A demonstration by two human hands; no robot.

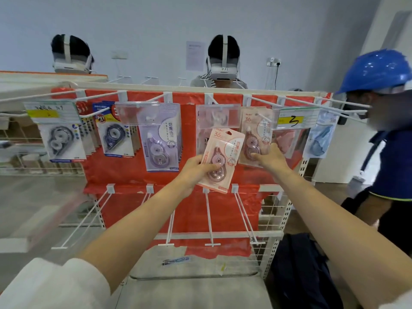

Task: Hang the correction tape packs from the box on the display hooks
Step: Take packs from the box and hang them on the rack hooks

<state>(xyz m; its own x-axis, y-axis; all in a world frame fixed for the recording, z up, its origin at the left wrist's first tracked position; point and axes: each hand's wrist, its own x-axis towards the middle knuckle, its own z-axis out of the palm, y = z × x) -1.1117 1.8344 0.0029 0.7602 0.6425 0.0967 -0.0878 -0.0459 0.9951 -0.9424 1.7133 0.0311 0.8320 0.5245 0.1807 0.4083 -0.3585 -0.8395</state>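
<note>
My left hand [196, 169] grips a pink correction tape pack [220, 159], tilted, in front of the red display panel [189, 121]. My right hand [270, 158] holds the lower edge of a pink pack [256, 134] that hangs on a white hook [264, 117] in the upper row. Further packs hang along that row: purple ones [160, 139], dark blue ones [116, 137], grey ones [60, 139] and a light blue one [321, 134]. The box is out of view.
Bare white hooks [209, 217] jut toward me from the lower row. A person in a blue helmet [379, 70] stands close on the right. Two people with headsets stand behind the rack. A dark bag [298, 264] lies at the lower right.
</note>
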